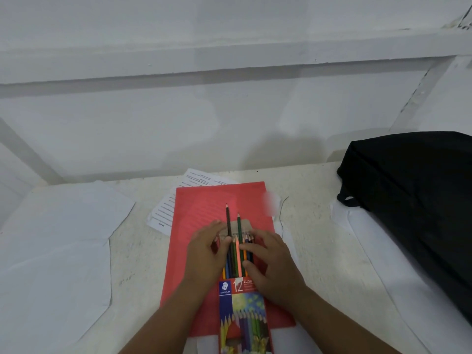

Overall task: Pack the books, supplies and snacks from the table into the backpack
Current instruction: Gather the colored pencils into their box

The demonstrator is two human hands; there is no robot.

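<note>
On the red folder [204, 208] at table [319, 251] centre we find the coloured pencils [236, 254] half out of their box [242, 312], left hand [207, 254] and right hand [270, 264] flat-fingered, pressing them from either side, black backpack [413, 195] far right, printed sheets [163, 213] under the folder.

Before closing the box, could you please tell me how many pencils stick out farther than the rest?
2: a dark brown pencil and, right of it, a green pencil; hands may hide others.

white table [319, 251], red folder [204, 213], seemingly printed sheets [163, 213], black backpack [413, 195]
</note>
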